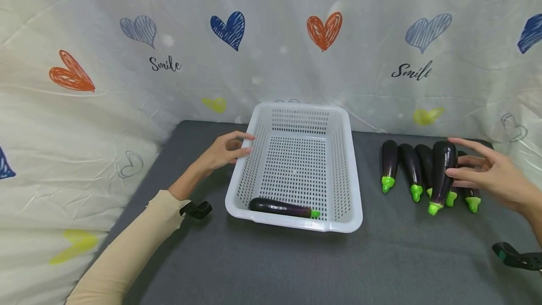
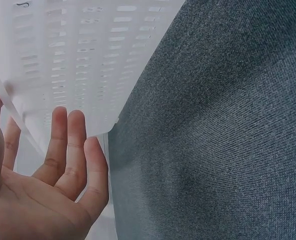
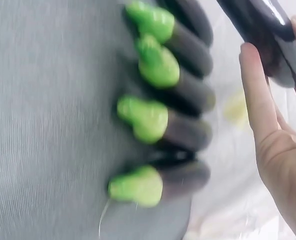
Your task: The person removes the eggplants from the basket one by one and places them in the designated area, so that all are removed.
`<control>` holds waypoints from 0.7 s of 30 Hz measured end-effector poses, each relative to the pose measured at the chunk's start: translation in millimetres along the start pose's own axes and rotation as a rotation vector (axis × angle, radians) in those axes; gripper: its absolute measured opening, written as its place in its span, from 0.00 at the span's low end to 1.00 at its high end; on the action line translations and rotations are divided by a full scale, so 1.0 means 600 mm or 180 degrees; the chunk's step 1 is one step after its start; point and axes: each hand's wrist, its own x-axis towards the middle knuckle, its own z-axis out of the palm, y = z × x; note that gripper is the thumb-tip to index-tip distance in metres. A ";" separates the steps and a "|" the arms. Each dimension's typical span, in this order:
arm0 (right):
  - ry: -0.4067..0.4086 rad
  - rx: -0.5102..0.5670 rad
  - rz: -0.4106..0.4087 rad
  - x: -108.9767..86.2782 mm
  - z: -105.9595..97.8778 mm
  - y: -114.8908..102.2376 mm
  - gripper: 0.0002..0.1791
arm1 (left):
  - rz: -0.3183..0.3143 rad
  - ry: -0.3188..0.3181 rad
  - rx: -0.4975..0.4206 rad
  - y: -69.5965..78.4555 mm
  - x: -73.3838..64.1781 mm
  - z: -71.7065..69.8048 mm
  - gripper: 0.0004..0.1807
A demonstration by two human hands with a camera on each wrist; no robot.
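Note:
My right hand (image 1: 493, 168) pinches a dark purple eggplant (image 1: 442, 173) with a bright green stem end, between thumb and fingers. This eggplant is raised above the row, its stem end toward me. In the right wrist view, the held eggplant (image 3: 268, 37) is partly out of frame. At the left rim of a white perforated plastic basket (image 1: 292, 224), my left hand (image 1: 221, 152) holds the edge. Thumb and one finger lie over the rim, while the other fingers (image 2: 75, 145) stay along the outer wall. One eggplant (image 1: 279, 207) lies crosswise inside, against the basket's near wall.
Several more eggplants (image 1: 389, 161) lie side by side on the dark grey cloth (image 1: 296, 272), right of the basket, with green ends toward me. My right hand covers some of them. A white sheet printed with hearts (image 1: 271, 69) rises behind the basket.

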 end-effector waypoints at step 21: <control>0.0127 -0.0333 0.0505 -0.013 -0.126 0.119 0.49 | -0.0006 -0.0033 0.0001 -0.002 -0.002 0.000 0.25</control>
